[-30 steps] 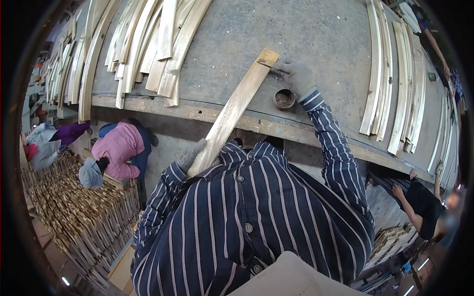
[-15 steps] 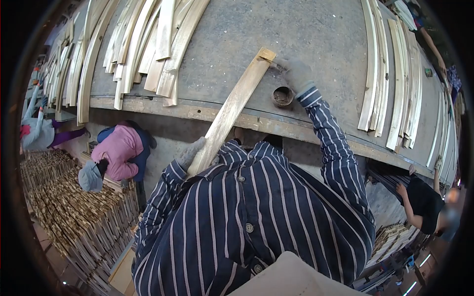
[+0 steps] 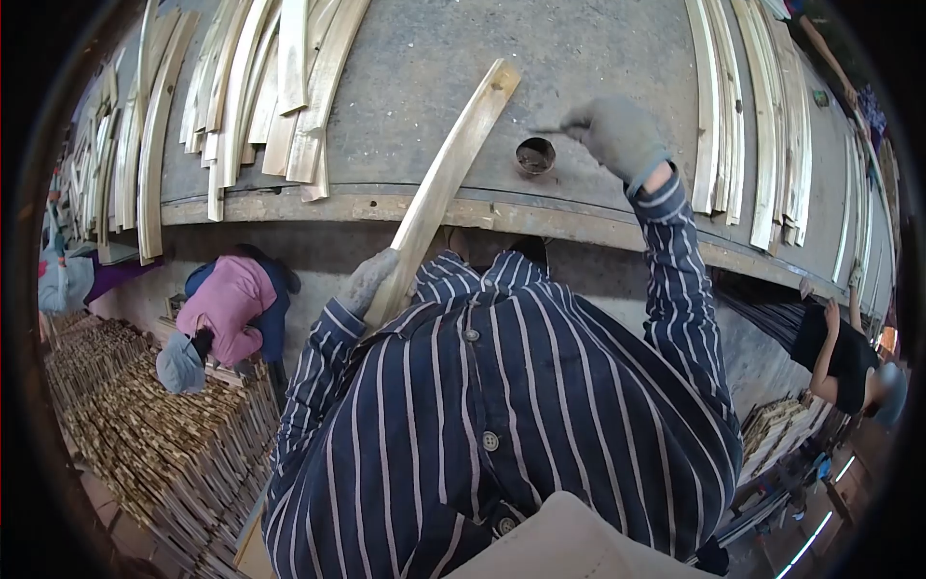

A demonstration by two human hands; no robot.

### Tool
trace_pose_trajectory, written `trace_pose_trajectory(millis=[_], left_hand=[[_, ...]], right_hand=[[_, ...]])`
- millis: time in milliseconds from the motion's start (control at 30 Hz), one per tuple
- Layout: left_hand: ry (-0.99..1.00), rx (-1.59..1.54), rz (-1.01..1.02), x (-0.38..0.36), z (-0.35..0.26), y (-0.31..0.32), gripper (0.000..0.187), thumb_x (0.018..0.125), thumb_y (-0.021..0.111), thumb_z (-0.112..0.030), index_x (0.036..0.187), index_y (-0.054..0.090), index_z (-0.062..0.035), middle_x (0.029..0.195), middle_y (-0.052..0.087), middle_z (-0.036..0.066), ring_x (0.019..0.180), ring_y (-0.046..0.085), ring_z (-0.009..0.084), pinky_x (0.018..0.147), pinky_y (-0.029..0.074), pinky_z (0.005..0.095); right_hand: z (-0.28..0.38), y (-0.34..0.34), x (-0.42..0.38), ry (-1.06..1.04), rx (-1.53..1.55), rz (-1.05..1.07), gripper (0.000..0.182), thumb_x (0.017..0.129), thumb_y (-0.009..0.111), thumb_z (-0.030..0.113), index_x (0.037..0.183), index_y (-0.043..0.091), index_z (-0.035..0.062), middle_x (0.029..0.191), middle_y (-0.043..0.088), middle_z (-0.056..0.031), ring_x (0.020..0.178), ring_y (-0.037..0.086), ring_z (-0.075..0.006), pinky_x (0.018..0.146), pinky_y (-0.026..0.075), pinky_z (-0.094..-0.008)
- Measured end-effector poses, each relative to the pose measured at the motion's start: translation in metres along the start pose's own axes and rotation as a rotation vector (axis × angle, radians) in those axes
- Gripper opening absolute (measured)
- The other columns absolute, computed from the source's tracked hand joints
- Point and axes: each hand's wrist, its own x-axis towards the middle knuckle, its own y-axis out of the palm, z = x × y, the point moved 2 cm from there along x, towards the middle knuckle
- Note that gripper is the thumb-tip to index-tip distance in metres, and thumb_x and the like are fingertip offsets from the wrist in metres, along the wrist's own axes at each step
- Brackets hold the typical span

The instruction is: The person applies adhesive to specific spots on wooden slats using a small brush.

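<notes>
A long pale wooden strip slants from near my body up over the table edge, its far end raised over the tabletop. My left hand, in a grey glove, is closed round the strip's near end. Also gloved, my right hand is above the table to the right of the strip, its fingers pinched on a thin, dark tool whose details are too small to make out. Just below that tool stands a small round tin with dark brown stuff inside.
Wooden strips lie on the grey table at the left, and more strips at the right. A person in pink bends at the left beside stacked wood. Another person is at the lower right.
My right hand has left the strip's far end and moved right and slightly up. The strip looks tilted more on edge, still in my left hand.
</notes>
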Motion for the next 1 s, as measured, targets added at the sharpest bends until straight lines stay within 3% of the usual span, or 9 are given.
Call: trace_pose_trajectory(millis=[167,300,400,467,500,567,733,900,1000], left_hand=[[0.044,0.357,-0.113,0.006,-0.005,0.005,0.056,0.095,0.052,-0.032,0.146,0.035,-0.0151,0.085,0.056,0.002,0.068,0.056,0.0125,0.059,0.049,0.0234],[0.196,0.636,-0.166,0.013,0.004,0.009,0.058,0.094,0.054,-0.034,0.145,0.036,-0.0124,0.089,0.060,0.007,0.079,0.061,0.0200,0.071,0.051,0.0305],[0.317,0.839,-0.267,0.017,0.013,0.012,0.062,0.093,0.058,-0.034,0.147,0.032,-0.0155,0.083,0.059,0.006,0.065,0.055,0.0126,0.063,0.048,0.0257],[0.405,1.267,-0.414,0.014,0.010,0.020,0.072,0.088,0.064,-0.038,0.148,0.029,-0.0203,0.088,0.063,0.017,0.069,0.062,0.0275,0.070,0.051,0.0356],[0.315,1.250,-0.415,0.013,0.007,0.024,0.079,0.083,0.066,-0.043,0.149,0.026,-0.0256,0.090,0.061,0.023,0.076,0.062,0.0385,0.075,0.051,0.0431],[0.268,1.296,-0.429,0.012,0.006,0.029,0.079,0.084,0.065,-0.044,0.149,0.025,-0.0263,0.090,0.060,0.022,0.077,0.062,0.0382,0.075,0.051,0.0433],[0.202,1.310,-0.450,0.009,0.004,0.035,0.076,0.084,0.061,-0.051,0.148,0.024,-0.0334,0.093,0.056,0.023,0.081,0.061,0.0436,0.074,0.050,0.0487],[0.221,1.247,-0.387,0.009,-0.002,0.030,0.077,0.084,0.066,-0.042,0.148,0.029,-0.0222,0.112,0.058,0.024,0.095,0.063,0.0376,0.085,0.050,0.0408],[0.421,1.042,-0.315,0.010,0.002,0.018,0.076,0.084,0.067,-0.039,0.147,0.031,-0.0195,0.118,0.057,0.025,0.103,0.062,0.0351,0.090,0.048,0.0374]], right_hand=[[-0.006,0.050,0.006,0.065,-0.100,-0.026,0.017,0.080,0.063,0.019,0.091,0.074,0.0152,0.091,0.069,-0.0132,0.087,0.067,-0.0313,0.077,0.053,-0.0398],[-0.013,0.069,0.003,0.033,0.012,-0.006,0.017,0.079,0.063,0.020,0.091,0.074,0.0138,0.091,0.069,-0.0139,0.085,0.067,-0.0313,0.077,0.053,-0.0403],[-0.015,0.076,0.001,0.001,0.045,-0.104,0.018,0.081,0.064,0.024,0.088,0.074,0.0096,0.066,0.066,-0.0110,0.063,0.064,-0.0274,0.064,0.049,-0.0384],[-0.014,0.075,0.000,0.076,0.226,-0.021,0.019,0.081,0.065,0.023,0.090,0.074,0.0104,0.071,0.068,-0.0107,0.066,0.066,-0.0261,0.069,0.053,-0.0373],[-0.015,0.074,0.000,0.075,0.228,-0.022,0.019,0.081,0.065,0.023,0.090,0.074,0.0104,0.071,0.068,-0.0107,0.066,0.066,-0.0261,0.069,0.053,-0.0373],[-0.020,0.074,-0.001,0.153,0.467,0.077,0.021,0.083,0.066,0.024,0.092,0.073,0.0072,0.059,0.064,-0.0059,0.051,0.060,-0.0158,0.054,0.050,-0.0309],[-0.038,0.088,0.002,0.190,0.788,0.119,0.020,0.084,0.069,0.021,0.093,0.072,0.0032,0.057,0.060,-0.0018,0.045,0.051,-0.0065,0.042,0.040,-0.0223],[-0.049,0.083,0.000,0.117,1.007,0.178,0.023,0.084,0.070,0.020,0.096,0.072,0.0013,0.060,0.061,-0.0020,0.045,0.050,-0.0052,0.041,0.039,-0.0206],[-0.064,0.086,0.018,0.120,1.006,-0.042,0.023,0.085,0.069,0.020,0.100,0.072,0.0028,0.064,0.063,-0.0016,0.047,0.051,-0.0047,0.043,0.041,-0.0201]])
